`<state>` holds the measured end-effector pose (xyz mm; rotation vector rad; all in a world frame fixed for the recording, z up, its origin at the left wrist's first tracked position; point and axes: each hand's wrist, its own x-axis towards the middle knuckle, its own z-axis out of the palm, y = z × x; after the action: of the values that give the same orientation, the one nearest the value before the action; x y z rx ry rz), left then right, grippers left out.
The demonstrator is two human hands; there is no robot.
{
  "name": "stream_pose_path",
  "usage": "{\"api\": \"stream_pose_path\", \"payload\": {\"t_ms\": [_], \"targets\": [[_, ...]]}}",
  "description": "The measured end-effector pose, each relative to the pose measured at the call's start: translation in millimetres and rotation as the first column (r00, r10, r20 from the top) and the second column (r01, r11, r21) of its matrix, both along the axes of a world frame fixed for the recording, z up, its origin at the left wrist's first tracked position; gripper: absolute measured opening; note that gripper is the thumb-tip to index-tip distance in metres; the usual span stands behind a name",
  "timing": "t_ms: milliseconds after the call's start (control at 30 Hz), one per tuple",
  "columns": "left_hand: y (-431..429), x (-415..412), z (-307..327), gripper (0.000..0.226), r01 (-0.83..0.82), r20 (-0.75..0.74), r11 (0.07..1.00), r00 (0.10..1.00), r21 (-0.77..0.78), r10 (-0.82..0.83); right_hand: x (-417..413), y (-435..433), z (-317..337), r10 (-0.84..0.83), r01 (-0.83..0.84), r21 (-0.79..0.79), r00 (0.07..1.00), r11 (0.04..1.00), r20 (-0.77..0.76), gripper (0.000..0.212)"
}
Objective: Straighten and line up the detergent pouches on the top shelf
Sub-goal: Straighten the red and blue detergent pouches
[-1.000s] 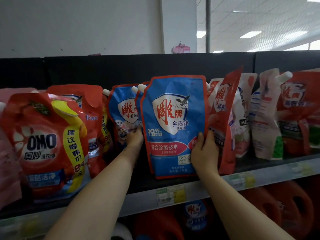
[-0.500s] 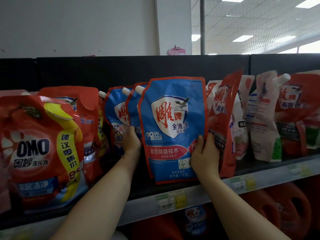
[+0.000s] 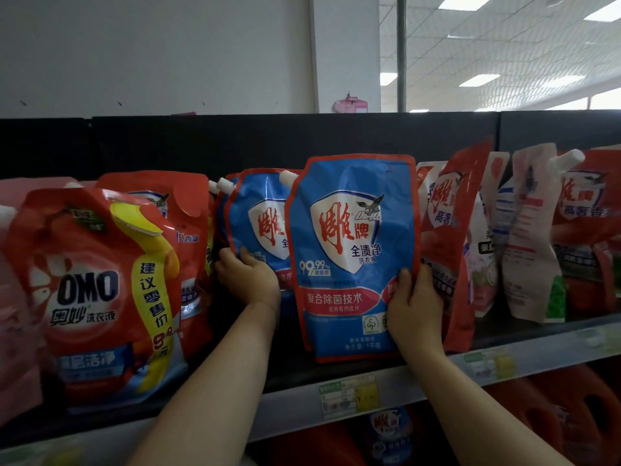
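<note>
Since the earlier frames, the second blue Diao Pai pouch (image 3: 258, 223) is showing more of its face, having slid out leftward from behind the front blue Diao Pai pouch (image 3: 349, 250).

At the far left of the top shelf (image 3: 537, 351) a pink pouch (image 3: 13, 297) is leaning, its print too blurred to read. Beside it, an OMO pouch (image 3: 87, 290) is tilting forward, showing "OMO", "奥妙 洗衣液" and a yellow band reading "建议零售价". A red pouch (image 3: 188, 210) is standing just behind it.

The left hand (image 3: 250, 280) is gripping the second blue pouch at its lower left edge, one digit lying over the front face and the rest curling round the side. A third blue pouch (image 3: 220, 213) is peeking out behind it, spout up.

The front blue pouch is standing upright at the shelf front, reading "雕牌", "全渍净 洗衣液", "99.99%" and "复合除菌技术". The right hand (image 3: 415, 307) is pinching its lower right edge, thumb pressing on the front and fingers hiding behind.

Touching that hand, a red Diao Pai pouch (image 3: 450, 230) is leaning rightward, showing "高奢香". Further right, a white pouch (image 3: 484, 250), a pale pouch (image 3: 527, 250) turned edge-on and another red one (image 3: 584, 210) are slouching unevenly.

A price tag (image 3: 349, 395) is sitting on the shelf lip, and red jugs (image 3: 588, 408) are standing below.
</note>
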<state>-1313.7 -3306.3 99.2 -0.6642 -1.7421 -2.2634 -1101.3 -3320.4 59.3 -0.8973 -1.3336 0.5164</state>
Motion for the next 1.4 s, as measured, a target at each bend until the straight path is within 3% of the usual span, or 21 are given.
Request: {"api": "stream_pose_path", "payload": {"t_ms": [100,200,333,400,467,567,633,700,933,1067,1267,1400], "targets": [[-9.2,2.6,5.0,0.031,-0.072,-0.063,0.997,0.995,0.026,0.074,0.0,0.7,-0.4,-0.004,0.004,0.002,1.0,1.0,0.008,0.028],[-12.6,4.8,3.1,0.048,-0.195,-0.36,0.981,0.916,-0.015,0.176,-0.3,0.8,-1.0,-0.01,0.01,0.01,1.0,1.0,0.007,0.03],[-12.9,5.4,-8.5,0.065,-0.332,-0.767,0.921,0.639,-0.202,0.063,-1.0,-0.2,-0.1,-0.003,0.003,0.003,1.0,1.0,0.0,0.03],[-12.7,9.7,-10.1,0.092,-0.4,-0.879,0.867,0.469,-0.296,-0.083,-0.8,-0.6,0.3,0.0,0.0,0.001,1.0,1.0,0.001,0.028],[-11.5,11.3,-3.7,0.095,-0.51,-0.915,0.778,0.346,-0.368,-0.207,-1.0,-0.9,0.8,0.002,-0.002,0.001,1.0,1.0,-0.001,0.027],[-14.8,0.6,10.4,0.094,-0.574,-0.748,0.498,0.369,-0.65,-0.551,-0.5,0.2,0.1,-0.003,0.003,0.009,1.0,1.0,0.003,0.027],[-19.3,-13.5,18.0,0.114,-0.664,-0.687,0.36,0.325,-0.655,-0.65,-0.2,1.3,0.0,0.0,0.0,0.004,1.0,1.0,0.003,0.027],[-23.0,-24.1,20.0,0.125,-0.728,-0.666,0.293,0.292,-0.62,-0.686,-0.4,1.5,-0.2,0.006,-0.006,-0.001,1.0,1.0,0.006,0.028],[-28.1,-28.3,13.7,0.121,-0.807,-0.712,0.272,0.24,-0.524,-0.66,-0.5,1.1,-0.3,0.004,-0.004,0.011,1.0,1.0,0.005,0.027],[-30.3,-28.9,10.6,0.113,-0.76,-0.7,0.278,0.305,-0.588,-0.646,-1.0,3.0,-2.0,0.016,-0.016,-0.006,1.0,1.0,0.004,0.031],[-31.9,-26.3,-4.7,0.093,-0.644,-0.724,0.403,0.366,-0.65,-0.584,-0.7,3.4,-1.2,0.018,-0.018,-0.004,1.0,1.0,0.008,0.031],[-32.2,-15.0,3.7,0.078,-0.514,-0.621,0.386,0.441,-0.766,-0.648,-0.3,2.4,-0.8,0.012,-0.012,0.007,1.0,1.0,0.018,0.028]]}}
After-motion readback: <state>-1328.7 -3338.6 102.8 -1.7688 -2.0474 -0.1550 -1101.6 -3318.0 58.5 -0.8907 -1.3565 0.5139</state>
